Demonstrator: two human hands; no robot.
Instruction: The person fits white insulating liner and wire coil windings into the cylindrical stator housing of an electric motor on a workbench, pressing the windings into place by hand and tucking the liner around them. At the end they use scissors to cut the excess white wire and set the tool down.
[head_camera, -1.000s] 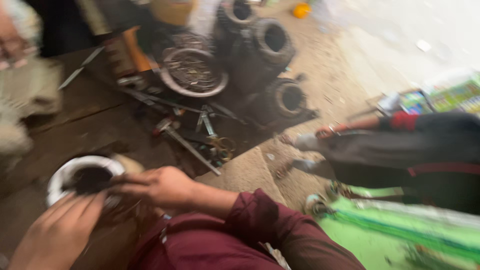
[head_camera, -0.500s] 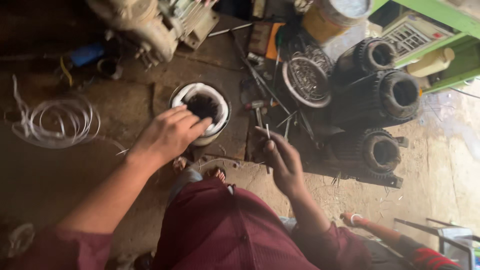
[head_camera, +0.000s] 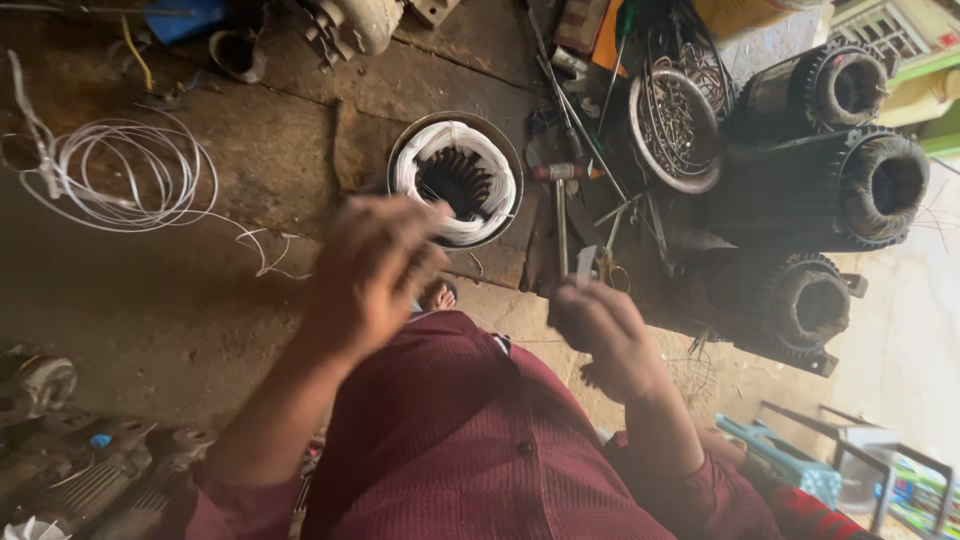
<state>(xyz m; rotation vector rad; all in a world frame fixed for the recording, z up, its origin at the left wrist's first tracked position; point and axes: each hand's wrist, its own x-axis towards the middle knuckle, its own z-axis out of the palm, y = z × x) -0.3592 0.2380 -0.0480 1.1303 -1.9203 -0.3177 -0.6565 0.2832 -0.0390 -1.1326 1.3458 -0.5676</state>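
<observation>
A round motor stator (head_camera: 455, 180) with white windings (head_camera: 500, 185) stands on the dirty workshop floor. My left hand (head_camera: 375, 270) is blurred and hovers just in front of its near rim, fingers loosely apart with nothing visible in them. My right hand (head_camera: 600, 335) is to the right of the stator, fingers curled around a small dark tool (head_camera: 585, 265) whose metal tip shows above the knuckles. My maroon shirt (head_camera: 470, 450) fills the bottom of the view.
A loose coil of white wire (head_camera: 120, 175) lies at the left. A hammer (head_camera: 560, 175), scattered hand tools and a round wire guard (head_camera: 675, 125) lie right of the stator. Three black ribbed motor housings (head_camera: 880, 185) sit at the far right, machine parts (head_camera: 60, 470) at the bottom left.
The view has swung and closed in on the stator. My left hand has come off the stator's rim towards me. My right hand has stayed to the right of it.
</observation>
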